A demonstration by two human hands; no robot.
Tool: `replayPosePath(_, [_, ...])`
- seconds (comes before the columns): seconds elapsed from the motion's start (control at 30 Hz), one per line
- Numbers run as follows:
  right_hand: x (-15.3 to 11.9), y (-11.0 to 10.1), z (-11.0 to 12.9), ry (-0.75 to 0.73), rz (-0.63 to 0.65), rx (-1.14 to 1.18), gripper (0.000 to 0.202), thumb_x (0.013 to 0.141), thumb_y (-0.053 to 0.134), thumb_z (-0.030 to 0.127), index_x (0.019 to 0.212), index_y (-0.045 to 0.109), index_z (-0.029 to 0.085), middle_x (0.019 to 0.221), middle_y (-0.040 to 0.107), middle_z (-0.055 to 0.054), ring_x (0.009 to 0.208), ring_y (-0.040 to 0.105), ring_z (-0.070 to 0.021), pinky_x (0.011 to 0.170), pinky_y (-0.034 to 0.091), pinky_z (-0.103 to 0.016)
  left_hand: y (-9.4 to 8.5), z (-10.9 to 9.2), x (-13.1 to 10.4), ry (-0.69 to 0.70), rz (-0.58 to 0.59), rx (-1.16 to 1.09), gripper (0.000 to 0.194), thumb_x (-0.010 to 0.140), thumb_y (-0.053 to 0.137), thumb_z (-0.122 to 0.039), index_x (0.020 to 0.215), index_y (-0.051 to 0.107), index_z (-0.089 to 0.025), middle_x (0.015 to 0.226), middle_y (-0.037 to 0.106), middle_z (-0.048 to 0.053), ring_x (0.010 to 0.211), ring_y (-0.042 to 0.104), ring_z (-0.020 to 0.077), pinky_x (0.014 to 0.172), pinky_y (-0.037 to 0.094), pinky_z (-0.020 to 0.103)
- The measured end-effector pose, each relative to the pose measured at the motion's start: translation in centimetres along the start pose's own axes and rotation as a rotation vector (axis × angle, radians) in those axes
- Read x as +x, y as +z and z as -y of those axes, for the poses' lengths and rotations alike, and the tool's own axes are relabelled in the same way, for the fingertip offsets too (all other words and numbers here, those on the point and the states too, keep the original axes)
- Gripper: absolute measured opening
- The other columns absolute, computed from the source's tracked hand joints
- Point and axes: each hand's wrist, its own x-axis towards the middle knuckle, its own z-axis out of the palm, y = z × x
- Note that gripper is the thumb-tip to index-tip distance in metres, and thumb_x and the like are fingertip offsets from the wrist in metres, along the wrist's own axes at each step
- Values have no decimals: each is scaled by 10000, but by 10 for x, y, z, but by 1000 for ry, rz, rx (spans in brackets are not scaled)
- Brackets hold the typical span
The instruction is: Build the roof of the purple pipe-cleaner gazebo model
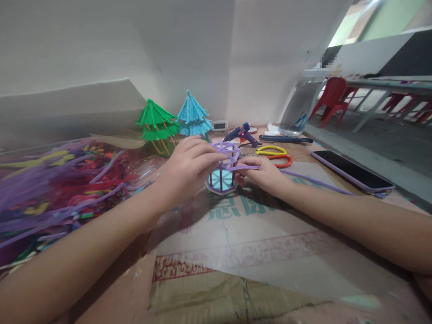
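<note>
A small octagonal pavilion frame [221, 179] stands upright on the table, with dark posts, a light-blue patterned floor and purple pipe-cleaner work around its top. My left hand [192, 164] reaches over its left side, fingers closed at the upper rim; the fingertips are partly hidden. On the other side, my right hand [265, 174] pinches a purple pipe cleaner [248, 167] against the frame's upper edge. The pipe cleaner's long tail trails to the right behind my right forearm.
At left lies a blurred heap of coloured pipe cleaners [67, 189]. Green [157, 123] and blue [193, 114] tiered model roofs stand behind. A glue gun [242, 133], scissors [278, 157], a clear jar [300, 105] and a phone [353, 171] are farther right.
</note>
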Motion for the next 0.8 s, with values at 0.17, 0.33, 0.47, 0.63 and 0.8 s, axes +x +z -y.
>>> replayPosePath(0.17, [2, 0, -1, 66, 17, 54, 190, 753, 777, 337, 704, 671, 187, 662, 686, -20, 612, 617, -141, 609, 510, -285, -8, 4, 2, -95, 80, -64, 214, 916, 589, -151, 1097, 696, -193, 1103, 734, 90, 1080, 661, 254, 1033, 490, 472])
replayPosePath(0.33, [3, -1, -7, 68, 118, 175, 441, 790, 767, 614, 739, 682, 185, 676, 696, -27, 614, 642, -144, 613, 541, -284, -10, 5, -1, -81, 147, -97, 177, 925, 626, -220, 1096, 660, -188, 1114, 711, 93, 1137, 638, 259, 1054, 481, 454])
replayPosePath(0.47, [1, -1, -7, 36, 163, 157, 499, 774, 772, 674, 779, 676, 184, 686, 692, -15, 612, 637, -132, 607, 539, -273, -9, 7, -2, -63, 138, -70, 145, 918, 626, -205, 1059, 659, -188, 1088, 712, 89, 1107, 643, 259, 1040, 483, 459])
replayPosePath(0.63, [-2, 1, -3, 27, 171, 40, 403, 820, 771, 573, 841, 682, 181, 688, 682, -2, 601, 613, -123, 592, 512, -263, -6, 10, -1, 41, 72, 9, 78, 911, 685, -215, 982, 660, -197, 1001, 727, 67, 1021, 653, 239, 993, 511, 442])
replayPosePath(0.8, [-4, 1, -2, 10, 171, -4, 413, 829, 746, 600, 845, 681, 192, 687, 682, 1, 589, 616, -128, 571, 498, -260, -4, 7, -1, 87, 27, 51, 115, 907, 731, -251, 981, 650, -220, 987, 733, 50, 1007, 656, 228, 983, 527, 424])
